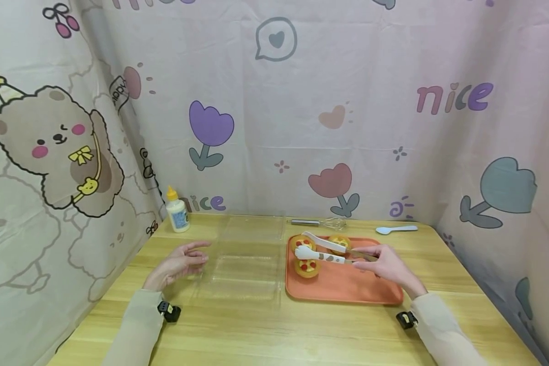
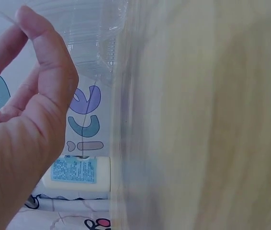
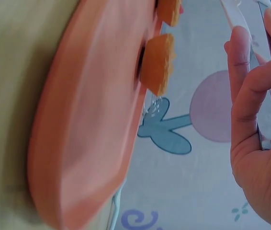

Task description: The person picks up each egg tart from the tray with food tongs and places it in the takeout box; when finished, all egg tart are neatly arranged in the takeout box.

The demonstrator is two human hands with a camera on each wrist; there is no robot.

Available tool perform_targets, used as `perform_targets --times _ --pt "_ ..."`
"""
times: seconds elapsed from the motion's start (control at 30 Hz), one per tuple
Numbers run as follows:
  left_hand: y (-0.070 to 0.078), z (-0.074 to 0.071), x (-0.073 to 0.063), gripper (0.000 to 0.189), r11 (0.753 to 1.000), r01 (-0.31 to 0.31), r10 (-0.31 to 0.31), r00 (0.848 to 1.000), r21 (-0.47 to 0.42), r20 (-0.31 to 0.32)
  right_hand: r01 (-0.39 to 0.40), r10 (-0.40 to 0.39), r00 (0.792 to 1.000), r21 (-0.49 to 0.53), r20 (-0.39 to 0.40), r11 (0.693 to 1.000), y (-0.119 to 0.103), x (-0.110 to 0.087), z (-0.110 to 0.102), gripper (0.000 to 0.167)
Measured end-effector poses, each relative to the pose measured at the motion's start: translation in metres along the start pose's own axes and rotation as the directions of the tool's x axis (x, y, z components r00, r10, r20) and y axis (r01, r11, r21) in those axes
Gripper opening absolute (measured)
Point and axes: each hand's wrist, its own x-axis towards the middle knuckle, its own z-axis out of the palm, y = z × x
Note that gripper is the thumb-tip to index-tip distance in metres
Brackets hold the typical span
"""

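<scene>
My right hand (image 1: 386,262) grips a pair of tongs (image 1: 327,256) with white, brown-spotted tips, its arms spread apart. The tips reach left over an orange tray (image 1: 347,290), overlapping the mini pizzas in the head view. Two of these, a mini pizza (image 1: 307,268) and another (image 1: 297,240) behind it, lie at the tray's left end; a third (image 1: 340,242) lies at its back. In the right wrist view, two pizzas show thick orange sides (image 3: 157,64). My left hand (image 2: 30,96) pinches the thin edge of a clear plastic box (image 1: 244,284), which stands opened left of the tray.
A glue bottle (image 1: 178,213) with a yellow cap stands at the back left. Behind the tray lies a whisk (image 1: 317,222), and a pale blue spoon (image 1: 396,230) rests at the back right. A printed curtain (image 1: 265,132) hangs right behind the wooden table (image 1: 238,335).
</scene>
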Motion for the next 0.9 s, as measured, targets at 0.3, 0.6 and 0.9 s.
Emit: perform_targets --times 0.3,0.6,0.9 --pt "-0.003 -0.001 0.000 0.067 1.000 0.001 0.000 1.000 0.008 -0.009 0.104 -0.106 0.994 0.046 0.033 0.993 -0.004 0.008 0.013 0.049" --pt "-0.006 0.003 0.003 0.068 1.000 0.006 -0.006 1.000 0.021 0.002 0.029 -0.030 0.999 0.038 0.036 0.999 -0.011 0.014 0.025 0.052" --pt "0.002 0.001 0.004 0.066 0.999 0.013 -0.013 1.000 0.042 -0.012 0.083 -0.085 0.995 0.030 0.044 0.996 -0.029 0.021 0.029 0.049"
